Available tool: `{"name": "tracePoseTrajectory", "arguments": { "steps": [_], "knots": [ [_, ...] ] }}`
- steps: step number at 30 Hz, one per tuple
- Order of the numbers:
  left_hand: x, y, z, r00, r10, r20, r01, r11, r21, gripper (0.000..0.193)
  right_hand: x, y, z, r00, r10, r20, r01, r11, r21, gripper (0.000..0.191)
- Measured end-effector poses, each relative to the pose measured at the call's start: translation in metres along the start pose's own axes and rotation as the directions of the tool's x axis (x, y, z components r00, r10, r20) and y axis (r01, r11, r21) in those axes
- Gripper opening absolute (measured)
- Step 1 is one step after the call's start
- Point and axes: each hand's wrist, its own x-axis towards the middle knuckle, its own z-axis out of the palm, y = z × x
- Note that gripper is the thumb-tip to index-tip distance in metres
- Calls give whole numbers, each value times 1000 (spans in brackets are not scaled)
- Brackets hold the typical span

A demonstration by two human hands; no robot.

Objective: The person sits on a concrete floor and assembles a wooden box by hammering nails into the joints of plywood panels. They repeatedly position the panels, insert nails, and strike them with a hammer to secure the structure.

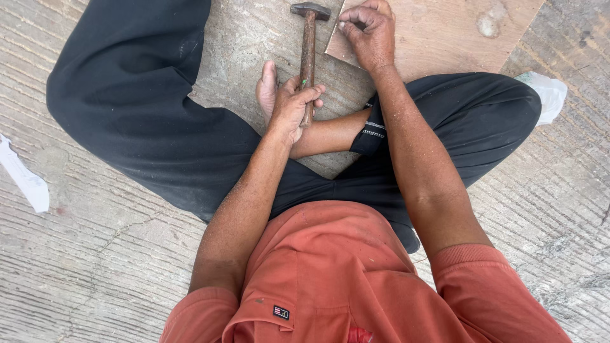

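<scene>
Hammer and plywood on a ridged concrete floor

Upper centre, the left hand (289, 105) is closed round the rusty handle of a hammer (308, 47), head pointing up-frame. The right hand (370, 32) pinches something too small to make out at the corner of a plywood sheet (445, 32), cut off by the top edge. Crossed legs crowd both sides; bare concrete floor (95, 267) lies open lower left.

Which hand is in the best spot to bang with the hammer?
Probably the left hand: it already grips the hammer by its handle. The right hand is pinching at the wooden board.
</scene>
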Motion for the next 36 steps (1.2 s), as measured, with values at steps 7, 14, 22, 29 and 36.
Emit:
{"name": "tracePoseTrajectory", "arguments": {
  "steps": [7, 14, 22, 29, 36],
  "knots": [
    [-3, 3, 1, 1000, -21, -6, 21, 999, -39, 68, -1, 1, 1, 999, -35, -2, 35, 999, 9, 11],
    [-9, 8, 2, 994, -80, 69, 92, 977, -194, 54, -6, 0, 1, 997, -75, -13, 74, 995, -69, 13],
    [-17, 19, 10, 991, -99, 86, 111, 982, -151, 32, -6, -2, 3, 990, -130, -46, 122, 984, -133, 17],
    [-41, 16, 17, 977, 211, 2, -187, 863, 469, 60, -7, 5, 1, 995, -91, -40, 85, 987, -135, 17],
    [-54, -1, -4, 946, 303, 113, -272, 555, 786, 71, -6, 3, -3, 991, -132, -17, 128, 983, -132, 44]
  ]
}}
